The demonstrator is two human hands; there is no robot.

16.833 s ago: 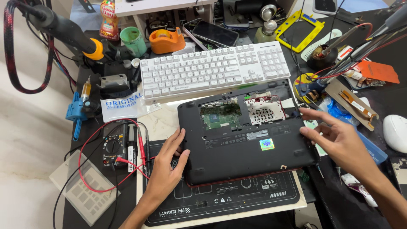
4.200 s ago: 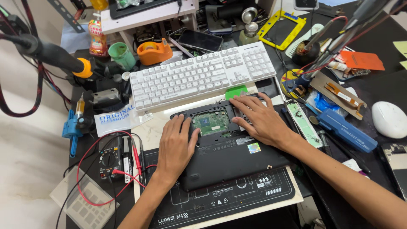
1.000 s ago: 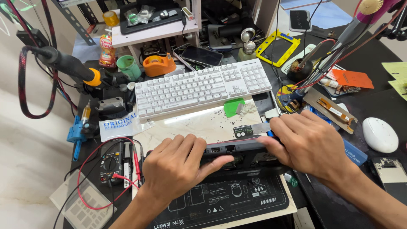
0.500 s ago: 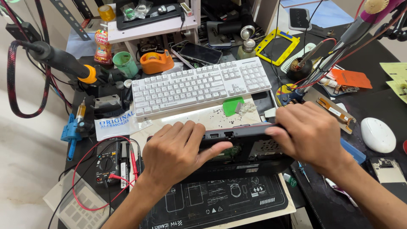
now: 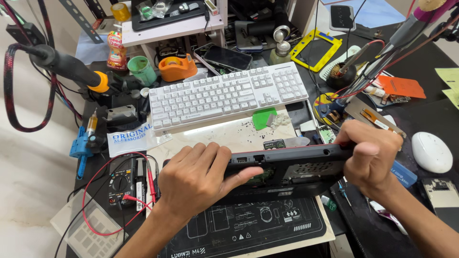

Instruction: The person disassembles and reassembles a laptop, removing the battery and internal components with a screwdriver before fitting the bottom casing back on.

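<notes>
A black laptop base (image 5: 294, 168), with its underside open and circuit parts showing, is tipped up on its near edge above a black repair mat (image 5: 248, 227). My left hand (image 5: 198, 177) grips its left end, thumb pressed along the side with the ports. My right hand (image 5: 370, 155) clamps the right end, fingers over the top edge. A pale work board (image 5: 215, 136) with dust and a green plastic pick (image 5: 263, 118) lies just behind the laptop.
A white keyboard (image 5: 227, 93) sits behind the board. A multimeter with red leads (image 5: 126, 179) and a soldering iron stand (image 5: 114, 117) are at the left. A white mouse (image 5: 431, 152), tools and cables crowd the right; an orange tape dispenser (image 5: 178, 68) stands at the back.
The laptop base lay flat with both hands working on it earlier. Both hands have since taken its ends and tilted it up onto its edge, lifting it a little higher over the last second.
</notes>
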